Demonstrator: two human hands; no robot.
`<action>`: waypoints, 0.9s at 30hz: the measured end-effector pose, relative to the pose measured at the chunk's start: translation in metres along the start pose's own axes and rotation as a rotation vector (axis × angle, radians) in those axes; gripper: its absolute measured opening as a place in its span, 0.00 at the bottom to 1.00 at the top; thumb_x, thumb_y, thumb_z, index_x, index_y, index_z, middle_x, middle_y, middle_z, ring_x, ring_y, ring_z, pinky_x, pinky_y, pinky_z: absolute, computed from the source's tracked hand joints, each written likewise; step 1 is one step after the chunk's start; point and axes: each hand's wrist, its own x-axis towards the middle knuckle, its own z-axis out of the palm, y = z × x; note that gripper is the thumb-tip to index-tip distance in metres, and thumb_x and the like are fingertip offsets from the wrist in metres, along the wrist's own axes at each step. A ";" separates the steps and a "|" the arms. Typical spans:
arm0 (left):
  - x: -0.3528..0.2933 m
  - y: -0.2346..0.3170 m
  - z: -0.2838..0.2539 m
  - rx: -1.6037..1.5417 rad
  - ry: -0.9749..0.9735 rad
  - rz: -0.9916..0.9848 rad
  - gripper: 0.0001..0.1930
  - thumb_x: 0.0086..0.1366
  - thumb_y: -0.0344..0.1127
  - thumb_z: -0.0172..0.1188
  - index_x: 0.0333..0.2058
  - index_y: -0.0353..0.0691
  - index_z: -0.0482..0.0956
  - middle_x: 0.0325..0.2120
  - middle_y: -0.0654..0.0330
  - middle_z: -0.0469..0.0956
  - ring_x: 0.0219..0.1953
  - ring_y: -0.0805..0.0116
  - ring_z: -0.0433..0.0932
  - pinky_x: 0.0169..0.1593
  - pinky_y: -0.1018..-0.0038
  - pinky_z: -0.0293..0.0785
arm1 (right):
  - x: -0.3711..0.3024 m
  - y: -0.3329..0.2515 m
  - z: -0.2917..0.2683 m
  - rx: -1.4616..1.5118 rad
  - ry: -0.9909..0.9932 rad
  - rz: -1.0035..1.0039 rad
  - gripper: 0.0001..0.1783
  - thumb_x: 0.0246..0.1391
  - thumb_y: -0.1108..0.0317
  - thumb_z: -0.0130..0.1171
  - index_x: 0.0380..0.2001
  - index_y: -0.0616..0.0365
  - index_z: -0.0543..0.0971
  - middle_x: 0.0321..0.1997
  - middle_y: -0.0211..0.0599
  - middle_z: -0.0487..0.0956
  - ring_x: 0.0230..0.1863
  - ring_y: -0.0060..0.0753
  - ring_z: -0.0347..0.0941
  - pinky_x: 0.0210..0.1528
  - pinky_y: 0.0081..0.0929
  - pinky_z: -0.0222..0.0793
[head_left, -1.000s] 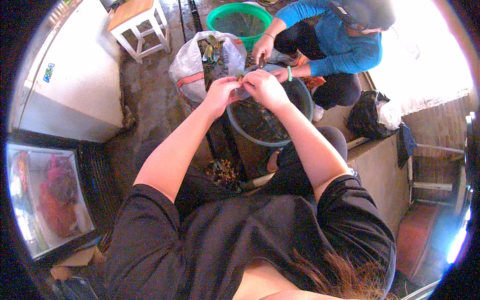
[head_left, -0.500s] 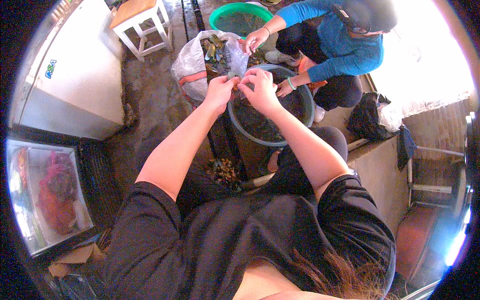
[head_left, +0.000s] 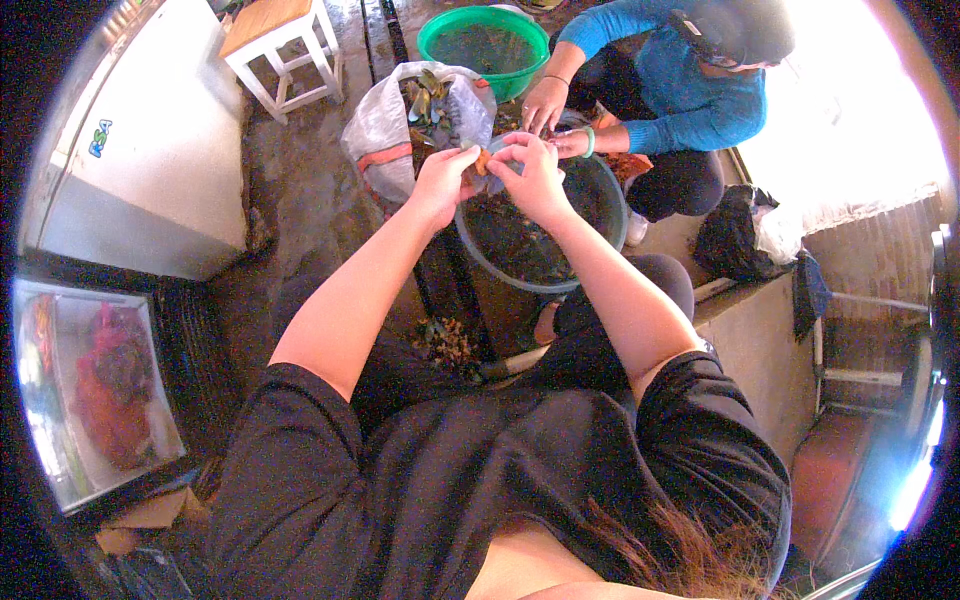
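My left hand [head_left: 443,186] is closed on a small mussel [head_left: 482,162], whose orange flesh shows between the hands. My right hand [head_left: 534,180] reaches it from the other side, thumb and fingertips pinched against the flesh. Both hands are over the near left rim of a grey-blue tub [head_left: 478,255] with dark contents. Left of the tub, a white woven sack [head_left: 375,115] with a red stripe gapes around dark and greenish mussel shells [head_left: 428,100]. Whatever else lies within my fingers is hidden.
Across the tub crouches a person in a blue top [head_left: 690,105], both hands near its far rim. A green basin [head_left: 545,62] of dark water stands behind the sack. A stool [head_left: 265,28] is at far left, a black bag [head_left: 738,240] at right. Debris [head_left: 448,345] lies near my legs.
Orange flesh now shows more plainly between my hands, which have shifted slightly. The other person's hand has left the sack's edge and come together with their other hand over the tub.
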 end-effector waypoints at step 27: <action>-0.009 0.007 0.006 0.067 -0.042 0.093 0.06 0.61 0.31 0.58 0.36 0.39 0.79 0.31 0.65 0.78 0.32 0.74 0.76 0.35 0.78 0.70 | 0.010 0.014 0.002 0.417 -0.032 0.094 0.13 0.45 0.60 0.65 0.26 0.60 0.82 0.39 0.45 0.80 0.47 0.41 0.74 0.52 0.33 0.66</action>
